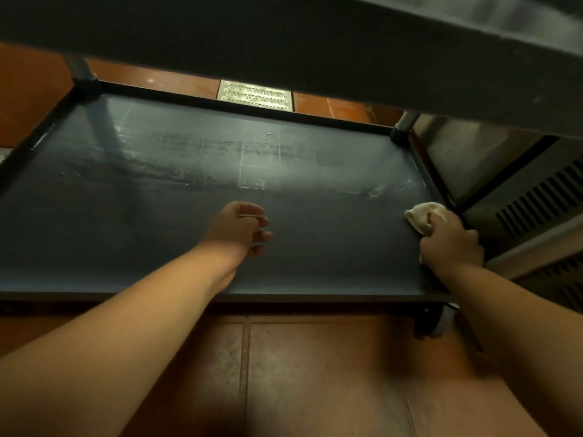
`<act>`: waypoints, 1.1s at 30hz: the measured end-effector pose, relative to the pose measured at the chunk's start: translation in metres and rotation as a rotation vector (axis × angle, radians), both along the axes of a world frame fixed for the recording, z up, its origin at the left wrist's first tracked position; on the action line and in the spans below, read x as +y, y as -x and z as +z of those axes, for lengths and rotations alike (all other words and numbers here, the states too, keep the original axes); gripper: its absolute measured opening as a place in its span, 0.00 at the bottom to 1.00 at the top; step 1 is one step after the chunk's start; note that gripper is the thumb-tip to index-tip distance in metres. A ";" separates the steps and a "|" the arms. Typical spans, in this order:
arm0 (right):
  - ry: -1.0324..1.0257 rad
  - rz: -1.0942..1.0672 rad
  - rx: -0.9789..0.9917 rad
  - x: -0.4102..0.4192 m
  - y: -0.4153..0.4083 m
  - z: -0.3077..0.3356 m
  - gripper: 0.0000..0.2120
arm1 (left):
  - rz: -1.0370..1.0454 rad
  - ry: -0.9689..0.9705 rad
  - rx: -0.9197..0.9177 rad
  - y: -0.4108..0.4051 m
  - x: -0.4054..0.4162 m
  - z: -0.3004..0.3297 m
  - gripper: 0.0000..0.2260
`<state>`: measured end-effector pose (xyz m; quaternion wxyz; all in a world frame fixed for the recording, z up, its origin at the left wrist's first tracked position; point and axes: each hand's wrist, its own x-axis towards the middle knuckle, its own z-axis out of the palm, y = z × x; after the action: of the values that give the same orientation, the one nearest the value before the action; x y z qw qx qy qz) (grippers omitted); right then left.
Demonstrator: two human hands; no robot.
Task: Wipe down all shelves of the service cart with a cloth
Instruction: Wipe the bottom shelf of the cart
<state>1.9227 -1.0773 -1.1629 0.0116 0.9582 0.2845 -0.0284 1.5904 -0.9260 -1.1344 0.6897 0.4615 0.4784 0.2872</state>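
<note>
The cart's dark lower shelf (157,222) fills the middle of the view, with pale streaks and smears across its far half. My right hand (451,244) grips a bunched cream cloth (424,216) and presses it on the shelf near the right rim. My left hand (243,228) hovers over the shelf's middle, fingers loosely curled, holding nothing. A higher shelf's underside (284,39) overhangs the top of the view.
Cart posts stand at the far left corner (83,74) and far right corner (403,126). A caster (432,321) sits under the near right corner. A steel appliance with vent slats (536,197) is close on the right. Red floor tiles (315,373) and a metal drain grate (255,95) surround the cart.
</note>
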 end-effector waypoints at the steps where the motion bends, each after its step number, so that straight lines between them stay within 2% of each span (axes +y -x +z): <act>1: -0.004 -0.006 0.003 -0.002 -0.001 -0.001 0.30 | 0.000 -0.001 0.001 0.002 0.001 0.001 0.12; 7: -0.085 -0.040 0.013 0.010 0.007 0.001 0.28 | 0.011 -0.032 0.033 0.031 0.019 0.003 0.12; 11: -0.102 -0.062 0.025 0.045 0.034 0.001 0.27 | 0.019 -0.042 0.033 0.049 0.032 0.006 0.12; 15: -0.090 0.055 0.031 0.093 0.076 -0.007 0.30 | 0.031 -0.040 0.022 0.065 0.044 0.009 0.11; 19: -0.111 0.186 0.041 0.144 0.145 -0.006 0.27 | 0.079 -0.033 0.024 0.091 0.054 0.008 0.11; 26: -0.129 0.468 0.161 0.228 0.271 -0.010 0.29 | 0.213 -0.004 0.037 0.143 0.065 0.005 0.13; 30: -0.145 0.709 0.211 0.255 0.347 -0.014 0.31 | 0.248 -0.017 0.063 0.171 0.066 0.006 0.12; 33: -0.126 0.740 0.216 0.259 0.362 -0.008 0.33 | 0.269 -0.032 0.063 0.180 0.065 0.007 0.12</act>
<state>1.5609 -0.8184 -1.1713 -0.0678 0.7810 0.6118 -0.1054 1.4109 -0.8609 -1.1270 0.6224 0.4128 0.5526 0.3699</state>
